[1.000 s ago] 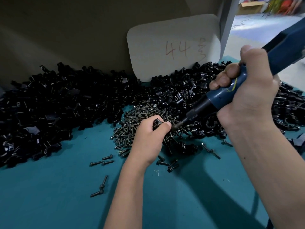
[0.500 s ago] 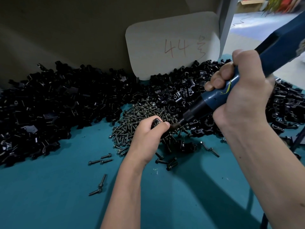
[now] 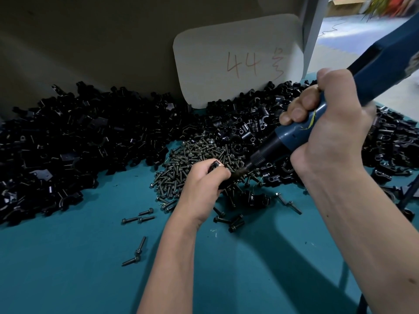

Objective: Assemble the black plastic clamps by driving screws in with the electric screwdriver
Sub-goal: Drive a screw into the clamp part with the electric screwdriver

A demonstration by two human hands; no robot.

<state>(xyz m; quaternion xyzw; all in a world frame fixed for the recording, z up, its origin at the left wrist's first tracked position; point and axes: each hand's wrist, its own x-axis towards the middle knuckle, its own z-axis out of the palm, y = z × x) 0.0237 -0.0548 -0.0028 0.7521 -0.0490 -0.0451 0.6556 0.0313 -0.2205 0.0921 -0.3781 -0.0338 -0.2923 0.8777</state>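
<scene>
My left hand (image 3: pixel 203 184) grips a black plastic clamp (image 3: pixel 215 165) just in front of the screw pile (image 3: pixel 192 159); most of the clamp is hidden by my fingers. My right hand (image 3: pixel 326 130) holds the blue electric screwdriver (image 3: pixel 301 130), slanted down to the left. Its dark bit (image 3: pixel 241 171) meets the clamp at my left fingertips. The screw at the tip is not visible.
Big heaps of black clamp parts lie at the left (image 3: pixel 68 143), behind the screws (image 3: pixel 249 123) and at the right (image 3: pixel 390 141). Loose screws (image 3: pixel 138 218) lie scattered on the teal table (image 3: pixel 68 268). A white card marked 44 (image 3: pixel 240 66) leans on the back wall.
Both hands and the screwdriver have stayed together, shifting only slightly left and down in the view; the bit remains against the held clamp.
</scene>
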